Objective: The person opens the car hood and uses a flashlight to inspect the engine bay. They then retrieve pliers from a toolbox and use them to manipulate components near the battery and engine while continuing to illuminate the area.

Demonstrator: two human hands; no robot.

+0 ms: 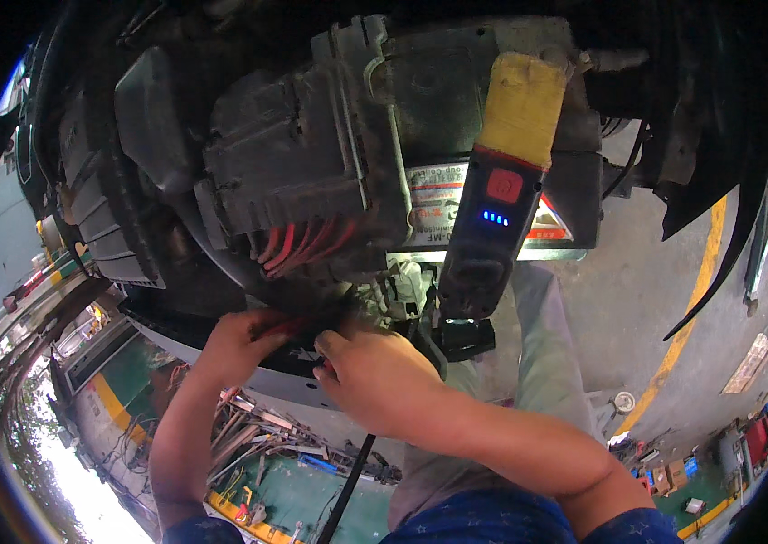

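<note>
Both my hands are low in the engine bay of a vehicle, just below a bundle of red wires [307, 245]. My left hand [243, 346] reaches in from the lower left with its fingers bent round something dark and reddish; shadow hides the fingertips. Close beside it, my right hand [373, 376] is closed, its thumb and fingers curled together; what they hold, if anything, does not show. A work light [484, 208] with a yellow-wrapped end, a red button and blue indicator lights stands to the right, lighting a pale connector [409, 286].
A dusty black box housing [275, 136] lies above the wires. Behind the work light sits a battery [438, 204] with a printed label. A bumper edge [284, 381] runs below my hands. A black rod [348, 490] slants up from below. Tools and scrap lie on the floor at lower left.
</note>
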